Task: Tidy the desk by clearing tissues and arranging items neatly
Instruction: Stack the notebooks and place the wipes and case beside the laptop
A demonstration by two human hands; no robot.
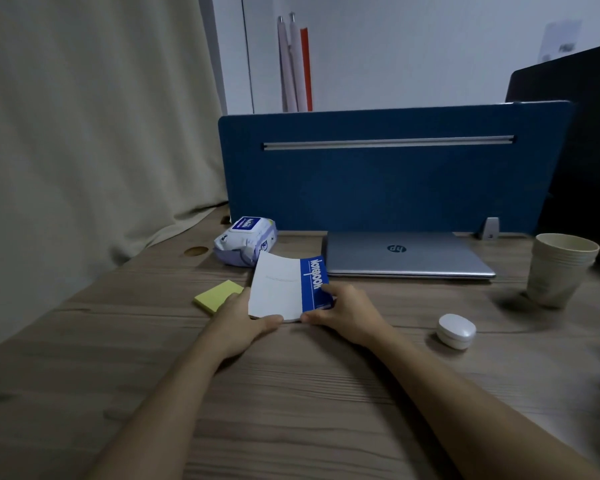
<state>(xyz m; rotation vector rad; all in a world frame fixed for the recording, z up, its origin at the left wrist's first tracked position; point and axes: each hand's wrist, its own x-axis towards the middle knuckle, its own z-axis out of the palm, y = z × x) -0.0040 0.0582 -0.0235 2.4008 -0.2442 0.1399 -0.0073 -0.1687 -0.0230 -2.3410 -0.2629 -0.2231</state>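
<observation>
Notebook: white paper notebook with a blue band along one edge (284, 289), lying on the brown wood-grain worktop (291, 393), just in front of the closed silver laptop's left corner and touching its front edge there.
Left hand: left hand (243, 313) grips the notebook's near left corner, thumb on top of the cover, fingers tucked under the left edge.
Right hand: right hand (343, 310) holds the notebook's near right corner on the blue band, forefinger laid across the band, thumb at the near edge.
Laptop: closed silver laptop (406, 254), flat on the worktop, against the foot of the dark blue fabric divider panel (388, 181).
Wipes: soft white and blue pack of wet wipes (245, 240), left of the laptop, close behind the notebook.
Sticky notes: yellow square pad of sticky notes (215, 294), front-left of the laptop, beside the left hand.
Cups: stack of beige paper cups (558, 271), upright, right of the laptop.
Case: small white rounded plastic case (456, 330), front-right of the laptop, apart from the right hand.
</observation>
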